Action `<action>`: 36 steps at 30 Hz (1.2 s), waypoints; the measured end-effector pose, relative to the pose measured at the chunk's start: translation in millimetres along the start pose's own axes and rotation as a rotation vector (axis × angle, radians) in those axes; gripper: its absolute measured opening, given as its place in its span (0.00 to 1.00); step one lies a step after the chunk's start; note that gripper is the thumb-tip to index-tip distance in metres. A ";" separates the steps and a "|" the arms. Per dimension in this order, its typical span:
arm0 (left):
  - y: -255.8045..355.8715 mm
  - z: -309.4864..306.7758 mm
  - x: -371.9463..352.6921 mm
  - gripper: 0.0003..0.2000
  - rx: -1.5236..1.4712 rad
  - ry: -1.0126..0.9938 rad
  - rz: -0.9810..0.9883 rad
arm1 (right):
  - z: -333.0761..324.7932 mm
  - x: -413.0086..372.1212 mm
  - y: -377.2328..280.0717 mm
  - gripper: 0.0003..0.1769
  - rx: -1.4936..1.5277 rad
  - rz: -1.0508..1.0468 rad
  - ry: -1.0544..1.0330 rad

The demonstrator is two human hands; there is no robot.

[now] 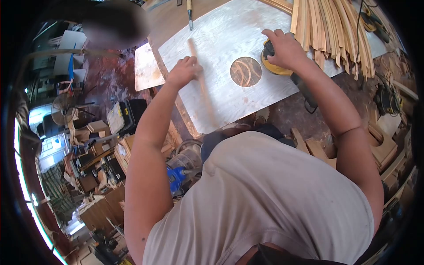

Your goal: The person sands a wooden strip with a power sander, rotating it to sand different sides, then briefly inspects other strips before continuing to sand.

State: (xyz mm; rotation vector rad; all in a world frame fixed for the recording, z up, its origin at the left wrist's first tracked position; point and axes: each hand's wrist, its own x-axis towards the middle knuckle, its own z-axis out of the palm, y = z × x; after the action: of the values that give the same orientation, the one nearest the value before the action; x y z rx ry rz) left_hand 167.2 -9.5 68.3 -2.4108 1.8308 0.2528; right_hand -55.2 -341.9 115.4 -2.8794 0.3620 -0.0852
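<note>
A thin wooden strip [205, 97] lies slantwise across a pale, worn board [238, 35], its lower end blurred. My left hand [185, 71] is closed on the strip near its upper half, fingers curled over it. Over to the right, my right hand [286, 51] grips the top of a yellow and black power sander [277, 69], thumb on the near side and fingers over the far side. The sander rests on the board beside a round hole [246, 72], through which curved marks or pieces show. My palm hides part of the sander.
Many thin wooden strips [329, 31] are heaped at the upper right. A chisel [190, 15] lies at the board's far edge. Below are a blue and grey machine [176, 176] and a black case [134, 112]. A fan [64, 108] stands at left.
</note>
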 end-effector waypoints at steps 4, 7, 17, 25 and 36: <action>-8.1 -3.9 -27.9 0.11 0.134 0.141 0.071 | -0.9 7.7 10.4 0.42 0.009 -0.024 0.006; 11.1 -13.5 -48.2 0.18 -0.294 -0.167 -0.574 | 0.1 10.3 15.9 0.41 0.031 -0.024 0.049; 89.0 24.3 -88.1 0.17 -0.944 0.062 -0.908 | -1.9 12.2 4.8 0.37 0.019 -0.044 0.015; 82.1 86.9 -114.5 0.23 -0.919 0.091 -0.890 | -0.9 10.1 -14.1 0.36 0.012 -0.028 -0.021; 84.5 73.6 -162.1 0.23 -0.614 0.057 -0.849 | 15.9 26.4 -84.6 0.31 0.155 -0.050 0.109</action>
State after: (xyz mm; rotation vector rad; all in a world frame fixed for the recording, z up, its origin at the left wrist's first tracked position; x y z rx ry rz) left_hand 38.4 134.4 29.2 -3.3487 0.6240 0.7276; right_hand -8.2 -265.3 121.2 -2.7375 0.2890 -0.2680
